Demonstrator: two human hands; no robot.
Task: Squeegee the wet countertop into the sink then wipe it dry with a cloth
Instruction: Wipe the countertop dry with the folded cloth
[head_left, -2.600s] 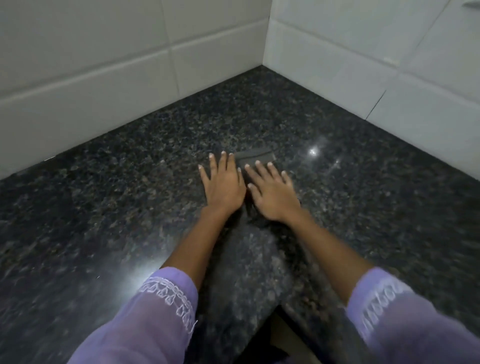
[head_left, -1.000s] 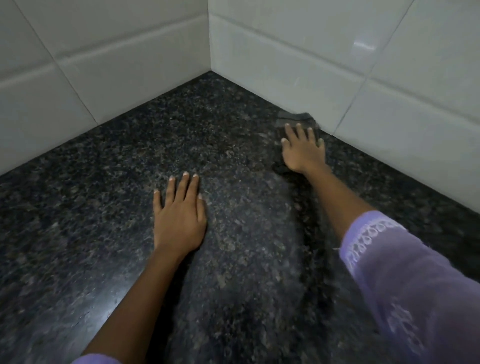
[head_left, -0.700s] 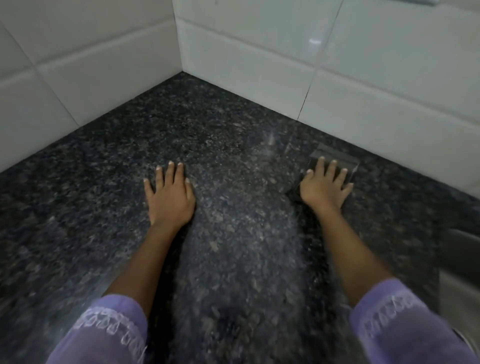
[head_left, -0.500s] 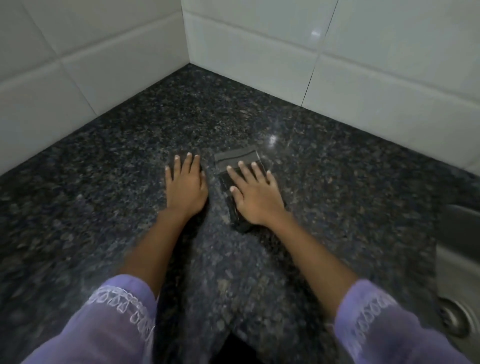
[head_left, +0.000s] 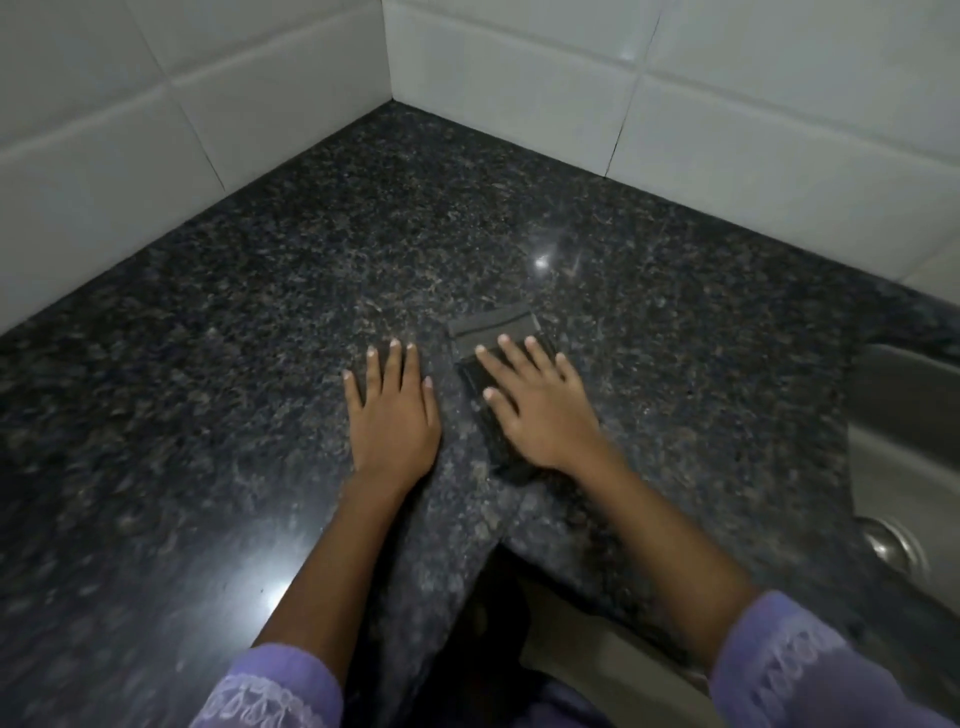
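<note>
A dark grey folded cloth (head_left: 493, 326) lies flat on the speckled black granite countertop (head_left: 218, 395) near the middle. My right hand (head_left: 540, 410) presses down on the cloth with fingers spread, covering most of it. My left hand (head_left: 392, 415) rests palm-down on the bare stone just left of the cloth, holding nothing. The steel sink (head_left: 904, 467) shows at the right edge, with its drain (head_left: 891, 543) visible. No squeegee is in view.
White tiled walls (head_left: 779, 119) meet in a corner at the back and bound the counter on the left and rear. The counter's front edge runs below my forearms. Light glints off the stone at lower left.
My right hand slid the cloth from the back wall to the right, then back toward the middle beside my left hand. The view tilted so more of the sink shows.
</note>
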